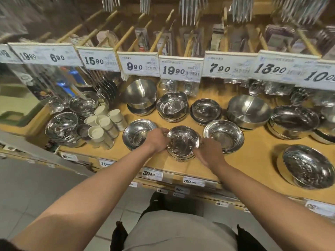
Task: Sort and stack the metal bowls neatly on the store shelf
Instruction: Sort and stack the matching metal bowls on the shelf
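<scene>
Front-edge price tags (152, 174) read 39.90 and 10-something; small print too blurred for me to read. On the wooden shelf (257, 153), near its front edge, both hands hold the top bowl of a small stack (183, 142): left hand (157, 140) fingers curl over its left rim, right hand (210, 153) fingers grip its right rim. Single bowls (138, 133) flank it, bare wood between. Behind, more stacks (172, 105). Upper tags (180, 70): 15.90, 9.90, 19.90, 7.90, 13.90.

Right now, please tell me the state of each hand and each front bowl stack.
left hand: grips middle stack's left rim
right hand: grips its right side
middle bowl stack: upright, held
left bowl stack: upright, free
right bowl stack: upright, free
</scene>
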A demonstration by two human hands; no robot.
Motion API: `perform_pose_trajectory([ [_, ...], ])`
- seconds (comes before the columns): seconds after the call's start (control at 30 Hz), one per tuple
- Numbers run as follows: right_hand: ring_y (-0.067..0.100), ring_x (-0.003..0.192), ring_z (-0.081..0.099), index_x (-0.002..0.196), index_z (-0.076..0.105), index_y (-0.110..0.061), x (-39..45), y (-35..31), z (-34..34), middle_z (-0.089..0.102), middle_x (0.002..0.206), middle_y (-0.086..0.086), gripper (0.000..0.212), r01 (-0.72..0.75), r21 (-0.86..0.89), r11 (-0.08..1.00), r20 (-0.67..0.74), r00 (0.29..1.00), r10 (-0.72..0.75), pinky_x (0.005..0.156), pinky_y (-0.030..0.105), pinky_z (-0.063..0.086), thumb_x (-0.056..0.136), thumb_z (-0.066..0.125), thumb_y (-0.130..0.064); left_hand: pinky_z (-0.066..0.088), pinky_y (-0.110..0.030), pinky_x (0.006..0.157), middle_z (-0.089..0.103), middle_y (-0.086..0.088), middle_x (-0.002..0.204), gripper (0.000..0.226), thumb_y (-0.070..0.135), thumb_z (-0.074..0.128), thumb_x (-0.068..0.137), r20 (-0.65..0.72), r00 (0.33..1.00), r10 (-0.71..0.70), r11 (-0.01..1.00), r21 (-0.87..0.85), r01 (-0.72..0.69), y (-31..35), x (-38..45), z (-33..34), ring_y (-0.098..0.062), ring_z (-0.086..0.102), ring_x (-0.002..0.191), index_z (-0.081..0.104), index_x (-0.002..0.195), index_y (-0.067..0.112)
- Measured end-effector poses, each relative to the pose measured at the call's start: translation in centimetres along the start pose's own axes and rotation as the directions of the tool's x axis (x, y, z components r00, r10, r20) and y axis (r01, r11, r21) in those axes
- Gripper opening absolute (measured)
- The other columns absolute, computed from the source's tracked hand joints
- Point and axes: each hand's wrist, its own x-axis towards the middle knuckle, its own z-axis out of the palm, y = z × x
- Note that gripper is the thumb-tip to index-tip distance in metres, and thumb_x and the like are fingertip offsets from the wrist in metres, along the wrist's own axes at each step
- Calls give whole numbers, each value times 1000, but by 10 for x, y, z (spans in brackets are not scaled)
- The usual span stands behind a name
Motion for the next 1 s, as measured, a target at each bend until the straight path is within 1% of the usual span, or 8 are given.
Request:
perform_pose_trajectory([
  [0.1,16,52,46,58,47,-9,-1,0,4,50,55,3,30,-36,50,998,-22,999,37,45,25,29,83,64,-11,51,-47,106,62,-13,138,45,14,64,97,4,1000,6,1000,4,-6,-1,3,-1,-30,64,118,56,141,5],
  [0.2,9,46,41,53,42,-16,-2,0,7,45,49,-3,37,-47,109,993,-62,997,54,41,23,26,82,63,-9,51,-49,105,62,-15,139,46,14,64,97,36,999,-24,996,-84,27,-4,5,-2,-34,64,119,55,141,3],
  [0.37,12,44,41,50,47,-12,1,0,13,47,48,0,42,-102,135,986,-64,992,111,39,23,28,91,58,-13,61,-48,88,72,-20,114,35,12,62,98,52,997,-56,984,-165,64,-4,3,-2,-37,74,96,62,129,-3],
  [0.53,13,52,47,61,53,-9,4,-2,19,59,63,6,31,-180,233,956,-20,982,189,34,16,28,92,54,-13,58,-61,84,71,-18,90,31,19,53,104,7,991,-136,945,-301,131,-8,-4,6,-34,66,77,63,127,0],
  [0.67,28,75,65,74,64,-6,6,-1,25,68,78,11,21,-237,470,850,29,967,254,55,29,47,93,56,-10,58,-57,89,71,-22,115,32,21,49,106,-1,979,-202,870,-459,179,-14,-7,12,-43,70,101,66,127,4],
  [0.77,36,97,68,93,70,2,3,1,29,72,96,21,16,-242,570,785,85,968,236,89,52,56,94,55,-5,57,-60,90,71,-26,112,23,20,52,105,16,971,-238,824,-526,210,-16,-9,12,-41,71,98,68,110,4],
  [0.87,38,101,67,85,66,-1,-2,4,31,70,99,26,14,-250,630,736,129,967,217,95,61,50,93,55,1,52,-64,94,68,-34,115,18,20,57,103,29,954,-299,751,-610,254,-19,-12,10,-35,65,87,56,89,7],
  [1.0,21,85,62,88,58,13,-5,3,32,59,82,13,11,-253,713,654,146,966,214,94,59,51,91,54,5,54,-55,95,69,-31,117,24,26,58,102,66,938,-341,684,-667,295,-24,-14,14,-31,65,88,61,104,3],
])
